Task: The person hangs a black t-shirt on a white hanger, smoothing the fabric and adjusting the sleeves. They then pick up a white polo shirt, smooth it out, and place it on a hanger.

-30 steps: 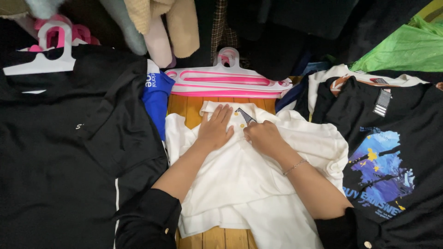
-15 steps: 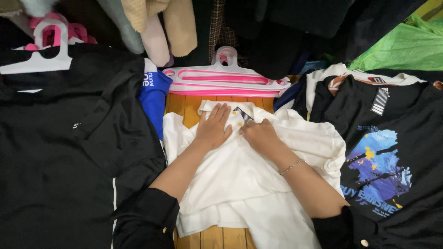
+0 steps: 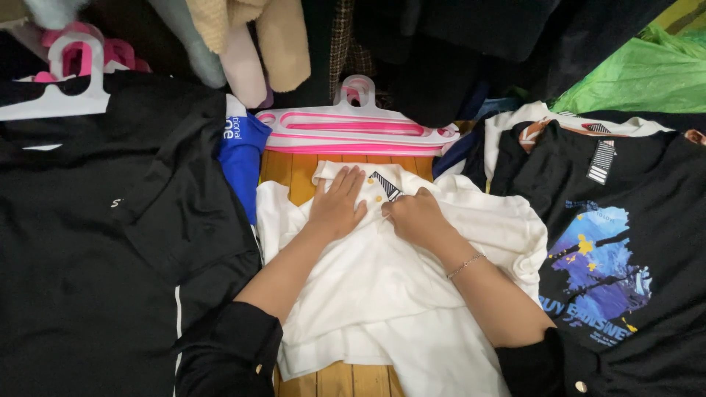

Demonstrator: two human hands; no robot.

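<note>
A white polo shirt (image 3: 382, 287) lies spread on a wooden table (image 3: 294, 169), collar toward the far side. My left hand (image 3: 337, 206) rests flat on the shirt just left of the collar, fingers spread. My right hand (image 3: 413, 217) pinches the placket near the yellow buttons (image 3: 378, 198), fingers curled on the cloth. A dark striped label (image 3: 384, 184) shows inside the collar. A thin bracelet (image 3: 466, 265) circles my right wrist.
Pink and white hangers (image 3: 353, 129) lie beyond the shirt. A black garment (image 3: 95, 242) covers the left side, a blue one (image 3: 243, 154) beside it. A black printed T-shirt (image 3: 603, 257) lies at right, green cloth (image 3: 640, 73) behind. More clothes hang at the back.
Both hands stay at the collar and placket with only slight finger shifts. The shirt has not moved.
</note>
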